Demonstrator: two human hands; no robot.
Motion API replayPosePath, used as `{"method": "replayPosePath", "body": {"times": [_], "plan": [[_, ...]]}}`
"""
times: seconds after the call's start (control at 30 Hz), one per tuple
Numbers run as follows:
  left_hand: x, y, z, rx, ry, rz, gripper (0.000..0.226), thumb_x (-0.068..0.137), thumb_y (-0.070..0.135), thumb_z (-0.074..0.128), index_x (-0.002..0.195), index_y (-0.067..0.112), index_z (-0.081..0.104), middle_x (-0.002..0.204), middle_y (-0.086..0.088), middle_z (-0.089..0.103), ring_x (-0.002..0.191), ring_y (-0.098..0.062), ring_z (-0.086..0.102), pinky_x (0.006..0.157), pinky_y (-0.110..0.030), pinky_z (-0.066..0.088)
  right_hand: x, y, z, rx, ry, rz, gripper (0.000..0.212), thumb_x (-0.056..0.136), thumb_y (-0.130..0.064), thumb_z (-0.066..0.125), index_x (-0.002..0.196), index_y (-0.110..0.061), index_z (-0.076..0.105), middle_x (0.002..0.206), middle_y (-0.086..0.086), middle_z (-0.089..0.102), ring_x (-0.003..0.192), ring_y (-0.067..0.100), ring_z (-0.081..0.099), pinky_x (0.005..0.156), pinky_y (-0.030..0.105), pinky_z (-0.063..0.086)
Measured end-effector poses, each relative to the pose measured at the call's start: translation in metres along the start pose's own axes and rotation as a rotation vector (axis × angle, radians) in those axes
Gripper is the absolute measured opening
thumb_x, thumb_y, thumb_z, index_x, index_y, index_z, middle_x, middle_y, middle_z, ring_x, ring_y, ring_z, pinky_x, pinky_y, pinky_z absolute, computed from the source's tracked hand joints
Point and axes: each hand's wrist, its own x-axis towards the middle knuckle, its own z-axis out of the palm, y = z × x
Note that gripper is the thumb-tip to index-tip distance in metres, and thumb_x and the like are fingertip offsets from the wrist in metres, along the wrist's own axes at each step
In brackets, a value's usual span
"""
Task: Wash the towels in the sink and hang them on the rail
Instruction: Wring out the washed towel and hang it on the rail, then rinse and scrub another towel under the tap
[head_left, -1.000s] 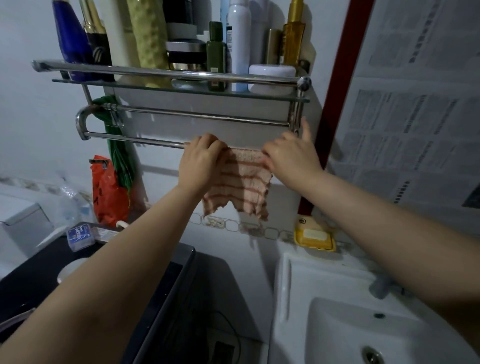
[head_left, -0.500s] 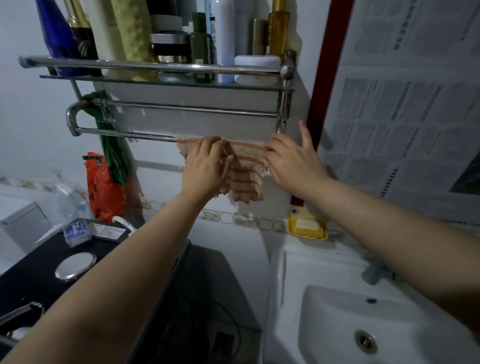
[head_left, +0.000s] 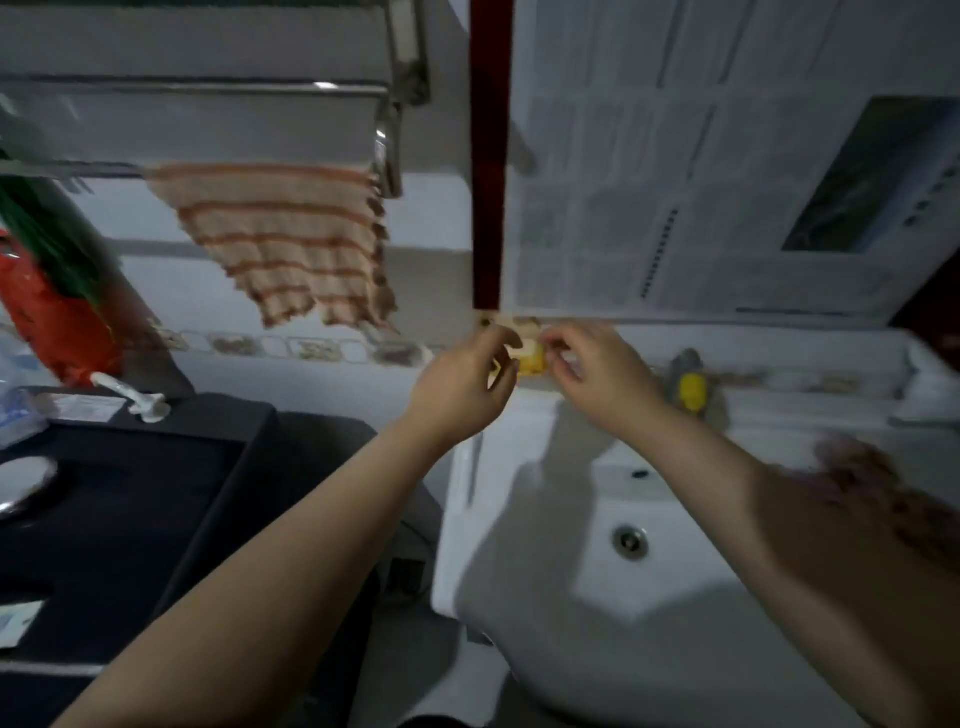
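An orange-and-cream striped towel (head_left: 291, 239) hangs draped over the lower bar of the steel rail (head_left: 67, 169), spread from the middle to the rail's right end. Neither hand touches it. My left hand (head_left: 467, 379) and my right hand (head_left: 597, 379) are close together below the towel, in front of the yellow soap dish (head_left: 532, 359). Their fingers are loosely curled and I see nothing in them, though the frame is blurred. The white sink (head_left: 454, 519) lies under my right arm. A blurred pinkish cloth (head_left: 862, 473) lies on the sink's right side.
A black appliance top (head_left: 130, 493) fills the left, with a round metal lid (head_left: 23, 480) and small packets on it. A red bag (head_left: 57, 322) and a green brush hang at the far left. The tap (head_left: 688, 379) stands behind the basin.
Both hands have let go of the towel and dropped down to the right, toward the soap dish. The towel stays spread on the rail. My view has swung down and right.
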Motion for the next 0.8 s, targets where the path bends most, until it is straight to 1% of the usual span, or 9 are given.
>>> {"method": "replayPosePath", "body": {"times": [0.07, 0.17, 0.23, 0.3, 0.37, 0.47, 0.57, 0.67, 0.8], "plan": [[0.001, 0.017, 0.034, -0.133, -0.185, -0.165, 0.019, 0.094, 0.031, 0.052, 0.111, 0.024, 0.057, 0.09, 0.011, 0.06, 0.083, -0.013, 0.06, 0.071, -0.027, 0.045, -0.031, 0.033, 0.001, 0.157, -0.16, 0.215, 0.011, 0.091, -0.02, 0.056, 0.098, -0.026, 0.062, 0.092, -0.004, 0.067, 0.088, 0.018, 0.063, 0.078, 0.032, 0.049], [0.0, 0.048, 0.085, -0.264, -0.46, -0.307, 0.016, 0.095, 0.033, 0.051, 0.105, 0.024, 0.059, 0.097, 0.005, 0.066, 0.087, -0.017, 0.063, 0.079, -0.031, 0.05, -0.077, 0.081, -0.003, 0.27, -0.321, 0.415, 0.017, 0.088, -0.021, 0.059, 0.082, -0.037, 0.058, 0.079, -0.01, 0.068, 0.079, 0.013, 0.066, 0.077, 0.037, 0.054], [-0.003, 0.07, 0.118, -0.302, -0.624, -0.338, 0.019, 0.096, 0.031, 0.051, 0.106, 0.018, 0.061, 0.099, -0.001, 0.069, 0.086, -0.02, 0.065, 0.076, -0.03, 0.05, -0.103, 0.114, -0.01, 0.26, -0.4, 0.505, 0.014, 0.089, -0.022, 0.058, 0.083, -0.035, 0.06, 0.082, -0.009, 0.068, 0.08, 0.013, 0.065, 0.076, 0.034, 0.052], [-0.006, 0.091, 0.149, -0.315, -0.767, -0.372, 0.025, 0.097, 0.033, 0.05, 0.109, 0.014, 0.06, 0.098, -0.003, 0.071, 0.079, -0.016, 0.065, 0.064, -0.023, 0.049, -0.126, 0.148, -0.018, 0.246, -0.456, 0.605, 0.008, 0.089, -0.026, 0.057, 0.083, -0.03, 0.061, 0.084, -0.006, 0.069, 0.081, 0.017, 0.064, 0.075, 0.035, 0.051], [-0.008, 0.109, 0.176, -0.322, -0.869, -0.412, 0.027, 0.097, 0.036, 0.049, 0.11, 0.014, 0.06, 0.098, -0.002, 0.071, 0.076, -0.011, 0.063, 0.062, -0.02, 0.047, -0.145, 0.185, -0.027, 0.156, -0.509, 0.692, 0.01, 0.09, -0.029, 0.054, 0.084, -0.024, 0.061, 0.087, -0.003, 0.068, 0.083, 0.022, 0.063, 0.075, 0.037, 0.052], [-0.006, 0.129, 0.212, -0.356, -0.881, -0.478, 0.026, 0.097, 0.036, 0.049, 0.108, 0.014, 0.059, 0.093, 0.001, 0.07, 0.078, -0.012, 0.063, 0.064, -0.022, 0.048, -0.172, 0.246, -0.039, -0.197, -0.5, 0.814, 0.02, 0.09, -0.025, 0.05, 0.107, -0.025, 0.061, 0.115, 0.0, 0.062, 0.106, 0.026, 0.057, 0.082, 0.029, 0.045], [-0.004, 0.146, 0.238, -0.392, -0.822, -0.549, 0.024, 0.097, 0.035, 0.05, 0.107, 0.015, 0.059, 0.082, 0.006, 0.067, 0.078, -0.014, 0.064, 0.063, -0.023, 0.048, -0.203, 0.295, -0.045, -0.385, -0.407, 0.911, 0.053, 0.084, -0.018, 0.056, 0.135, -0.025, 0.044, 0.139, 0.005, 0.044, 0.129, 0.029, 0.04, 0.107, 0.037, 0.035], [-0.009, 0.158, 0.256, -0.441, -0.8, -0.635, 0.023, 0.097, 0.034, 0.051, 0.106, 0.015, 0.06, 0.085, 0.004, 0.069, 0.079, -0.014, 0.064, 0.066, -0.024, 0.049, -0.232, 0.318, -0.045, -0.45, -0.476, 1.012, 0.05, 0.092, -0.014, 0.049, 0.139, -0.012, 0.033, 0.145, 0.019, 0.03, 0.13, 0.037, 0.036, 0.105, 0.041, 0.034], [-0.017, 0.164, 0.264, -0.432, -0.839, -0.684, 0.021, 0.097, 0.033, 0.05, 0.104, 0.015, 0.059, 0.093, 0.001, 0.07, 0.08, -0.014, 0.063, 0.063, -0.021, 0.048, -0.246, 0.319, -0.051, -0.576, -0.479, 0.93, 0.047, 0.094, -0.009, 0.042, 0.14, -0.006, 0.033, 0.15, 0.026, 0.02, 0.131, 0.045, 0.034, 0.099, 0.046, 0.04]]}}
